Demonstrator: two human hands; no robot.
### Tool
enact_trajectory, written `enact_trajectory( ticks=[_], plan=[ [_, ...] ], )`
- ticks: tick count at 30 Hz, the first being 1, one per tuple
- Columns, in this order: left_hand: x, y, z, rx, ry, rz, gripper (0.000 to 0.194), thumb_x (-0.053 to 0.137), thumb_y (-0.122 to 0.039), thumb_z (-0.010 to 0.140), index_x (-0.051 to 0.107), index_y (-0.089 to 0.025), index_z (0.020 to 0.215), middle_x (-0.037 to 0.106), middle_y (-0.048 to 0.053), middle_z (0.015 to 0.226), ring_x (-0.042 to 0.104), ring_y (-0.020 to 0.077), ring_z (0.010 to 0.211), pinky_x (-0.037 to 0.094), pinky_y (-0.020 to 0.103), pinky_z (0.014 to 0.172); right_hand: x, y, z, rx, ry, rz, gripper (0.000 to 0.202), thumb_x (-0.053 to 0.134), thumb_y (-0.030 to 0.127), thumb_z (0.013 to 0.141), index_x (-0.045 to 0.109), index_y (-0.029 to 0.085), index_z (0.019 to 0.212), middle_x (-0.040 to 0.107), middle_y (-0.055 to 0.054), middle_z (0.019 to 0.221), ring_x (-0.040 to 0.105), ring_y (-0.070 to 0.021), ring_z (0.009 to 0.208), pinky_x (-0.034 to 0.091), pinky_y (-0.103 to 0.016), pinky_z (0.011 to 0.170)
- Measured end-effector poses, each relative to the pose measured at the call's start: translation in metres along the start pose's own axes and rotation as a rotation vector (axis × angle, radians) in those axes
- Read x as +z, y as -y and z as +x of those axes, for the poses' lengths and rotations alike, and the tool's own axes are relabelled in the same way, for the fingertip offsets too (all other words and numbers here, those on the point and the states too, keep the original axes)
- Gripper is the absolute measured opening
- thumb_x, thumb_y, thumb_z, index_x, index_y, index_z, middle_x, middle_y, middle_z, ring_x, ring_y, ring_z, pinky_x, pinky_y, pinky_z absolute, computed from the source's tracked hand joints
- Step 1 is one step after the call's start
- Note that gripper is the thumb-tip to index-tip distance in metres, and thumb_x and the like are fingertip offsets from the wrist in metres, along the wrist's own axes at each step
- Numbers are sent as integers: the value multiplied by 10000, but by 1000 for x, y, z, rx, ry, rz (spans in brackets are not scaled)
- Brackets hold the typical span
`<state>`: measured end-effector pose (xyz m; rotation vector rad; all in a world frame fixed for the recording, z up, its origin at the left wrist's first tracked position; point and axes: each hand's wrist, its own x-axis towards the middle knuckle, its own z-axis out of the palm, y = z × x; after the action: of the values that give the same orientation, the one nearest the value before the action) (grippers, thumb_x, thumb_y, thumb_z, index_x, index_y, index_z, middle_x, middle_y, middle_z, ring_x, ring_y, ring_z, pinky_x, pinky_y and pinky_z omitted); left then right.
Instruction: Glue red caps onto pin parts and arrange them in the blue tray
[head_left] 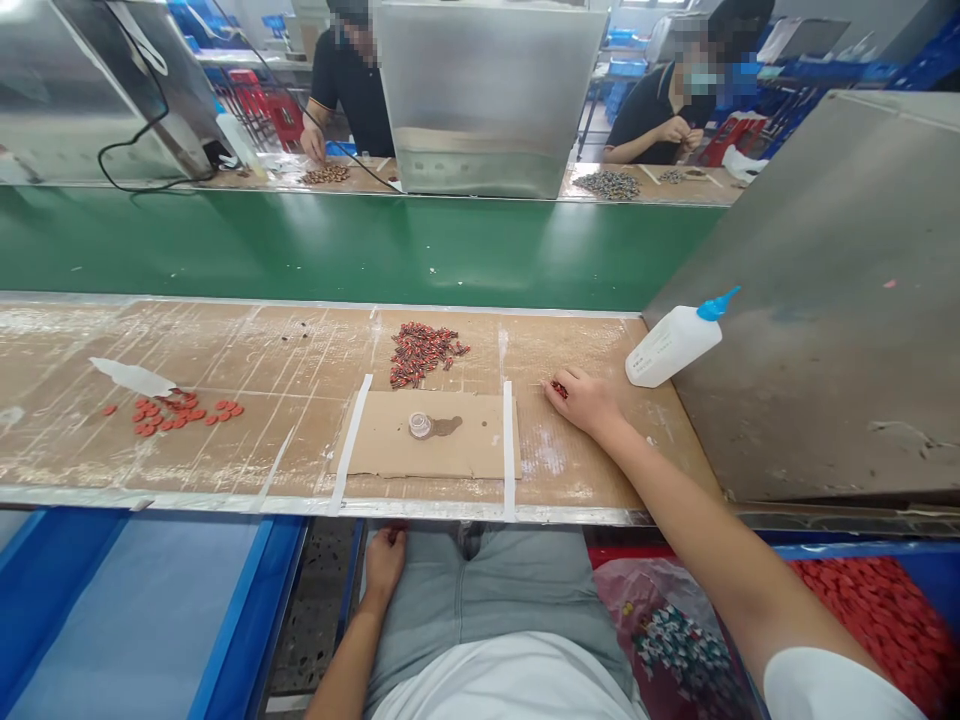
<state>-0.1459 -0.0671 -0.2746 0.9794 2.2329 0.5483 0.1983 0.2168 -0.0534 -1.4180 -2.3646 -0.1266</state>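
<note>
My right hand [583, 400] rests on the brown worktable, its fingers curled around several small red-and-black pieces [559, 389]. They look like the ones in the loose pile [424, 353] left of it. My left hand [385, 562] lies low on my thigh with its fingers closed. What it holds, if anything, is hidden. Between the hands, a cardboard sheet [390, 460] is held by two white tape strips. On it stands a small clear round cap [419, 425] beside a wet brown stain. Right of my right hand, a white squeeze bottle [671, 345] with a blue nozzle leans against a metal panel.
Red discs [176, 412] and a white bag-like strip [133, 377] lie at left. A green conveyor belt [337, 245] runs behind the table. Blue bins [247, 600] stand below left; red pieces [877, 620] fill one at lower right. Two people work across the belt.
</note>
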Motion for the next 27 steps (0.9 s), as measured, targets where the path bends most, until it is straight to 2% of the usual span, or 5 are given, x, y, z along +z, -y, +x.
enact_trajectory(
  ticks=[5, 10, 14, 23, 27],
  plan=[
    [-12, 11, 8, -135, -64, 159, 262, 529, -304, 937, 625, -114, 1088, 646, 133, 1166, 605, 250, 1112, 462, 446, 976, 9, -4, -7, 4, -76, 60, 425, 410, 485, 948, 639, 180, 760, 619, -71, 765, 532, -165, 673, 296, -279, 569],
    [-22, 10, 28, -303, 62, 280, 305, 606, -373, 909, 617, -141, 1107, 642, 89, 1108, 631, 220, 1012, 527, 425, 883, 11, -6, -8, 7, -99, 88, 422, 418, 478, 944, 623, 183, 723, 620, -74, 739, 542, -171, 668, 334, -282, 584],
    [-28, -1, 31, -315, 149, 353, 305, 607, -376, 908, 620, -133, 1092, 645, 89, 1087, 636, 211, 981, 535, 410, 859, 13, -10, -8, 40, -109, 123, 414, 418, 474, 940, 627, 189, 725, 637, -79, 745, 557, -178, 677, 360, -284, 599],
    [-83, -12, -53, -162, 81, 383, 265, 424, -118, 830, 674, -195, 785, 707, 106, 838, 669, 283, 923, 446, 315, 723, 2, -18, 0, 215, -175, 343, 396, 497, 496, 875, 674, 187, 703, 677, -64, 680, 584, -188, 645, 390, -293, 627],
    [-86, -30, -75, -160, 0, 385, 294, 398, -131, 786, 678, -221, 787, 717, 104, 824, 669, 307, 894, 418, 309, 665, -5, -18, 5, 397, -165, 487, 414, 547, 530, 820, 683, 174, 658, 648, -41, 617, 561, -170, 595, 374, -280, 592]
  ],
)
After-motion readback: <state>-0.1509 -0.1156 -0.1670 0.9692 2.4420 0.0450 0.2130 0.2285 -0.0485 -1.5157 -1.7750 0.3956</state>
